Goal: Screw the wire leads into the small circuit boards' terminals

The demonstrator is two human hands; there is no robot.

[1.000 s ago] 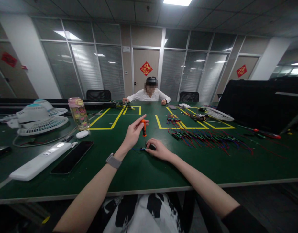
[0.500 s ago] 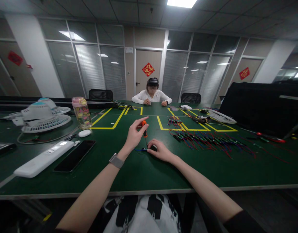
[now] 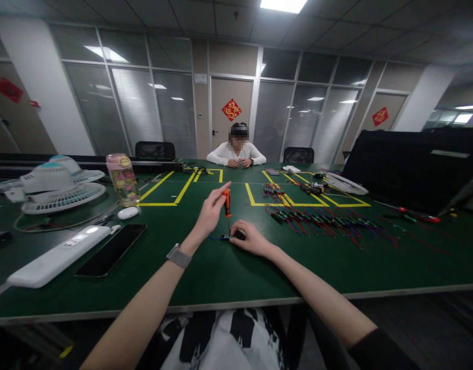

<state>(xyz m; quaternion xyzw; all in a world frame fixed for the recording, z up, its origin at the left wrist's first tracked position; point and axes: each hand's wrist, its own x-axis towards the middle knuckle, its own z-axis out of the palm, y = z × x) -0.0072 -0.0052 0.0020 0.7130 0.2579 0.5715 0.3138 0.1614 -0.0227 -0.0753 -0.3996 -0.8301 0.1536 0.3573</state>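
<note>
An orange-and-black screwdriver [image 3: 227,203] stands nearly upright above the table, its shaft pointing down at a small circuit board [image 3: 226,237] with blue wire at its left end. At the screwdriver's handle is my left hand [image 3: 210,211], the fingers stretched upward along it and the thumb hardly visible. My right hand [image 3: 248,237] rests on the table, curled, thumb and forefinger closed on the right end of the board. The fingertips cover part of that board. Whether the screwdriver tip sits in a screw is too small to tell.
Many wired boards [image 3: 321,221] lie to the right. On the left are a phone [image 3: 113,250], a white power strip [image 3: 59,257], a bottle [image 3: 123,180] and fan parts [image 3: 62,187]. A person [image 3: 238,149] sits opposite. A black monitor [image 3: 409,169] stands at right.
My left hand has turned about the screwdriver handle, so its thumb no longer shows in front. The right hand stays at the board. The person opposite has brought both hands together. The view has shifted slightly.
</note>
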